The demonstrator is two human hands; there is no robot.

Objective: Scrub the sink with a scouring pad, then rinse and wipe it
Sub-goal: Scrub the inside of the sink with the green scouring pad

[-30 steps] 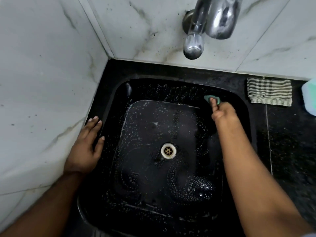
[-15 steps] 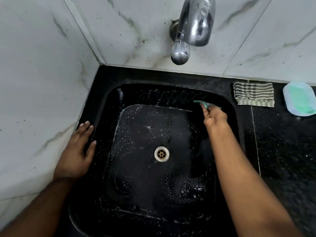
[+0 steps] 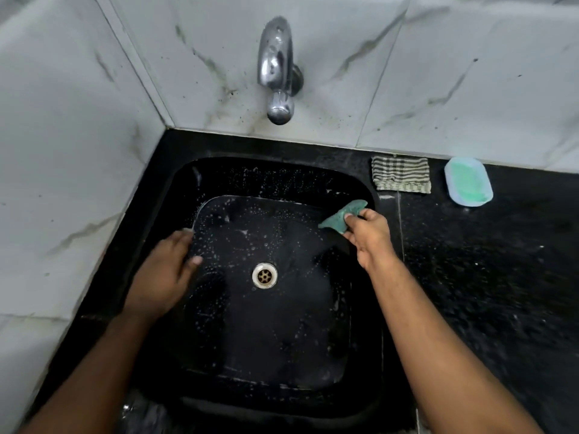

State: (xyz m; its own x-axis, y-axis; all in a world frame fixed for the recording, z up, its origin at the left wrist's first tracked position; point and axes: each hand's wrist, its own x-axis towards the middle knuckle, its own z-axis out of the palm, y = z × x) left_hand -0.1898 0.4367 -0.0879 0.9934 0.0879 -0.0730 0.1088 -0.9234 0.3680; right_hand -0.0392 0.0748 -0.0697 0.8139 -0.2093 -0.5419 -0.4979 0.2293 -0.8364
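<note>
Since the earlier frames the left hand [image 3: 163, 270] has come off the sink's left rim and now reaches inside the sink [image 3: 360, 308], fingers straight and seemingly against the left wall, though they are blurred. At centre right, the right hand [image 3: 369, 233] has its grip pinched on the green pad [image 3: 341, 216], thumb on top, with the pad at the sink's upper right corner. Suds dot the floor around the drain [image 3: 264, 275]. A tap [image 3: 277, 70] hangs at upper centre. On the black worktop [image 3: 485, 277], upper right, lie a striped cloth [image 3: 401, 174] and a soap dish [image 3: 468, 181].
</note>
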